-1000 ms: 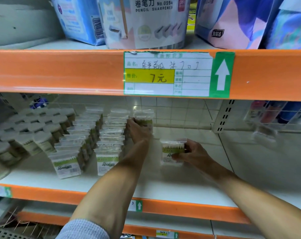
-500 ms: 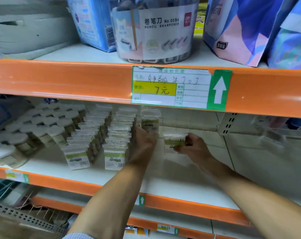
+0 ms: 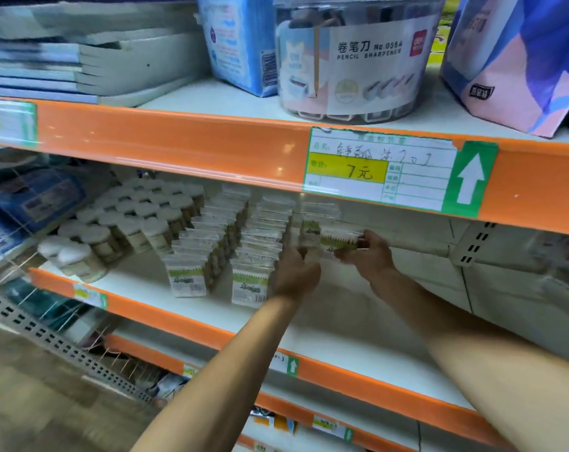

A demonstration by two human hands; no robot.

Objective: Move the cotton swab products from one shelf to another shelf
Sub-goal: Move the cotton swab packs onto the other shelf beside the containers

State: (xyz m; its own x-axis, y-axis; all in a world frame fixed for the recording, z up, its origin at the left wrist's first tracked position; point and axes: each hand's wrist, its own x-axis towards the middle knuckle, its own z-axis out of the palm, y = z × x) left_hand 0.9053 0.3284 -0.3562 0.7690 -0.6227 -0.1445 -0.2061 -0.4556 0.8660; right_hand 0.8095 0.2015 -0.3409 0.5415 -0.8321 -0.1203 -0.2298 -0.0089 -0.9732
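Nearest, two bare forearms are seen reaching over the orange front edge of the middle shelf [image 3: 358, 350] toward its back. The left hand [image 3: 296, 272] is curled round a cotton swab pack at the rear of the third row [image 3: 311, 231]; its fingers are wrapped on the pack, though how tightly cannot be told through the blur. The right hand [image 3: 371, 252] pinches a clear cotton swab pack [image 3: 340, 239] between thumb and fingers, held tilted just beside the left hand's pack and above the shelf board.

The packs are clear plastic boxes of white swabs with a green grass-like band and dark script on a white label; the script is too blurred to read. Two full rows of the same packs [image 3: 218, 243] are lined from near the front edge back toward the rear wall, left of the hands. Further left, round tubs with white lids [image 3: 136, 216] are crowded toward the shelf's left end.

Right of the hands the shelf board is bare up to a perforated bracket [image 3: 472, 243].

On the edge of the upper shelf [image 3: 178, 138] a price tag [image 3: 394, 171] is stuck, marked "7元" on yellow, with a white arrow on green. Above it a clear tub [image 3: 358, 60] is labelled "卷笔刀 No.0594 PENCIL SHARPENER".
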